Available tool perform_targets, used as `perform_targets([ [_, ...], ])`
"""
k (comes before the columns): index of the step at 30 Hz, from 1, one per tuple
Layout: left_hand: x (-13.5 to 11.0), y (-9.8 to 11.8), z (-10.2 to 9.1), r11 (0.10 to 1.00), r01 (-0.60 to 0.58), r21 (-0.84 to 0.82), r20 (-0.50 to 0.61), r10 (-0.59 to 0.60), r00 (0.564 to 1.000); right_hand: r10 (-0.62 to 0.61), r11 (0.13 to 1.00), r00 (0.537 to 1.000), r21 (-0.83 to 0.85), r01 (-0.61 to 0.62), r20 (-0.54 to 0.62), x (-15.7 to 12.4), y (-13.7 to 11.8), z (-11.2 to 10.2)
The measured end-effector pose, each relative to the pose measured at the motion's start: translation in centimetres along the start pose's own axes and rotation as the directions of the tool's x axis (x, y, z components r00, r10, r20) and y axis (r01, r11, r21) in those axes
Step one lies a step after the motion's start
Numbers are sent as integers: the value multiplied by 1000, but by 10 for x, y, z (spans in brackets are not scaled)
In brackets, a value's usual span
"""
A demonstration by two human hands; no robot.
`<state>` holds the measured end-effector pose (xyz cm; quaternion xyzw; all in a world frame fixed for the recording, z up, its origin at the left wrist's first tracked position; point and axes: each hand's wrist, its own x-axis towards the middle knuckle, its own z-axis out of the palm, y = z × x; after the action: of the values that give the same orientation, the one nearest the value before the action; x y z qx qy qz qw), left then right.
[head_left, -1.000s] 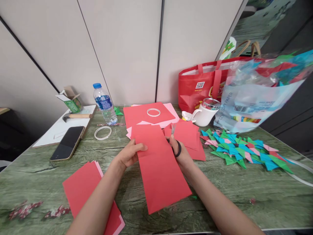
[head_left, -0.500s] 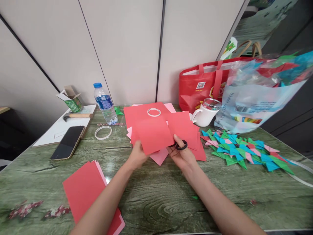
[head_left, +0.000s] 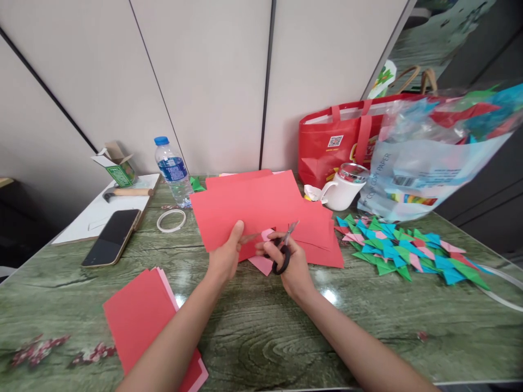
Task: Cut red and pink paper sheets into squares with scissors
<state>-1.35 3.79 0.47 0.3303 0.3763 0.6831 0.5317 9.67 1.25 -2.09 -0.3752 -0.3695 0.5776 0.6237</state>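
Observation:
My left hand (head_left: 225, 257) pinches the near edge of a large red paper sheet (head_left: 249, 206), held up flat above the table. My right hand (head_left: 288, 263) grips black-handled scissors (head_left: 283, 255), blades pointing up and to the right, close to the sheet's lower edge. Under the sheet lie more red and pink sheets (head_left: 318, 239); a pink corner (head_left: 261, 264) pokes out beneath my hands.
A stack of red and pink paper (head_left: 143, 321) lies near left. A phone (head_left: 111, 237), tape ring (head_left: 171, 220), water bottle (head_left: 171, 171), hammer (head_left: 126, 192) and small green box (head_left: 116, 164) sit left. Mug (head_left: 343, 190), red bag (head_left: 339, 142), plastic bag (head_left: 429, 158) and folded coloured triangles (head_left: 404, 247) sit right.
The red sheet was swung from hanging towards me to lying out flat and wide away from me. My right hand shifted the scissors so the blades now show beside the sheet's edge.

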Motion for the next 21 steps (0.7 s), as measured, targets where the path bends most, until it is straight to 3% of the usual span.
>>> perform_targets([
  [2, 5, 6, -1, 998, -32, -49, 12, 32, 999, 63, 995, 988, -88, -51, 141, -3, 1, 1],
  [7, 10, 13, -5, 994, -87, -62, 0, 87, 996, 203, 960, 887, -261, -98, 415, -8, 2, 1],
  [11, 7, 10, -5, 998, -62, -26, -51, 61, 997, 225, 951, 858, -297, -90, 462, -8, 0, 0],
  [15, 3, 3, -8, 986, -59, 154, -122, 78, 989, 218, 948, 868, -308, -79, 447, -8, -7, 2],
  [21, -2, -1, -12, 944, -54, 326, -106, 93, 990, 190, 962, 881, -263, -79, 433, -6, -8, 0],
])
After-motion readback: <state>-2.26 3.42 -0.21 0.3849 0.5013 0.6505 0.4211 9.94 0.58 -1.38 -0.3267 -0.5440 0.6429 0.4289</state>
